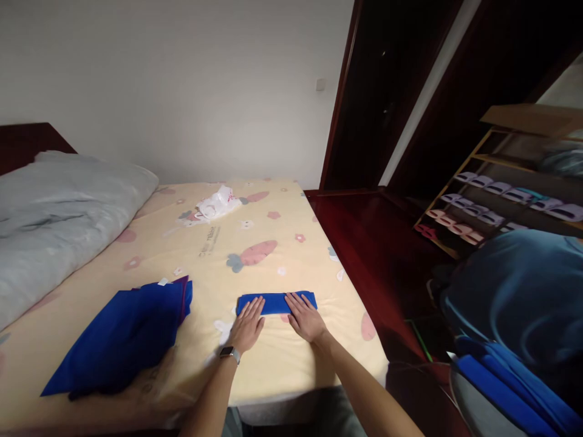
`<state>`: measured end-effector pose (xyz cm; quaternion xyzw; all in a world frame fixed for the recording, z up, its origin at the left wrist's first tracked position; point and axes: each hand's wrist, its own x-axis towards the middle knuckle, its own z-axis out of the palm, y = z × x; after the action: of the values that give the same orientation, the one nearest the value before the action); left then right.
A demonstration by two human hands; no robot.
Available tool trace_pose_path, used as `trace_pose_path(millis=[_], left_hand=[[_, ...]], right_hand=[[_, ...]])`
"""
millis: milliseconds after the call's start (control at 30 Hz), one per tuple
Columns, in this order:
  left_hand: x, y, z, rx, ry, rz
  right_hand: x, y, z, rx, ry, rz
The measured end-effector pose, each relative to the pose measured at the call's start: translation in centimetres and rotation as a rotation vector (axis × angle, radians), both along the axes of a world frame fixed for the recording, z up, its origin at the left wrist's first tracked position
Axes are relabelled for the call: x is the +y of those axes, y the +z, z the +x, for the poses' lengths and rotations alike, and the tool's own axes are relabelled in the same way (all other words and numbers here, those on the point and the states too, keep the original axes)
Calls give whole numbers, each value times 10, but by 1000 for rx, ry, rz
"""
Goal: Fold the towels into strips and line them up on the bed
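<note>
A blue cloth (pixel 274 303), folded into a narrow flat strip, lies on the bed near its front edge. My left hand (pixel 247 325) rests flat on the strip's left end, fingers stretched out; a watch is on that wrist. Across from it, my right hand (pixel 306 318) presses on the right part of the strip with its fingers extended. Neither hand grips the cloth. Off to the left lies a larger, loosely spread blue cloth (pixel 127 337) with a purple edge and a small white tag, apart from both hands.
The bed's yellow patterned sheet (pixel 310 267) carries a white plastic bag (pixel 218 203) toward the wall and a grey quilt (pixel 68 212) at left. Right of the bed stand a shoe rack (pixel 501 159) with slippers and a dark blue covered bulk (pixel 514 297) above more folded blue cloth (pixel 510 388).
</note>
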<state>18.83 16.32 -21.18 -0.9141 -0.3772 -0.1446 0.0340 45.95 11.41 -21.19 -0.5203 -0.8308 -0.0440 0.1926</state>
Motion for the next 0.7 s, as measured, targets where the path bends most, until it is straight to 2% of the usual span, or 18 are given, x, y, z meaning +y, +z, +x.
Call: trace_pose_path(millis=[200, 400, 533, 633, 700], left_hand=[[4, -1, -20, -16, 38, -11], [5, -5, -41, -22, 73, -23], [0, 0, -55, -35, 93, 17], [-7, 11, -49, -15, 94, 70], [-12, 18, -29, 8, 59, 101]], right_hand=[[-1, 1, 21, -4, -25, -36], [-8, -5, 42, 11, -59, -59], [-14, -5, 55, 12, -96, -66], [-16, 3, 43, 54, -180, -26], [-14, 11, 16, 102, -222, 23]])
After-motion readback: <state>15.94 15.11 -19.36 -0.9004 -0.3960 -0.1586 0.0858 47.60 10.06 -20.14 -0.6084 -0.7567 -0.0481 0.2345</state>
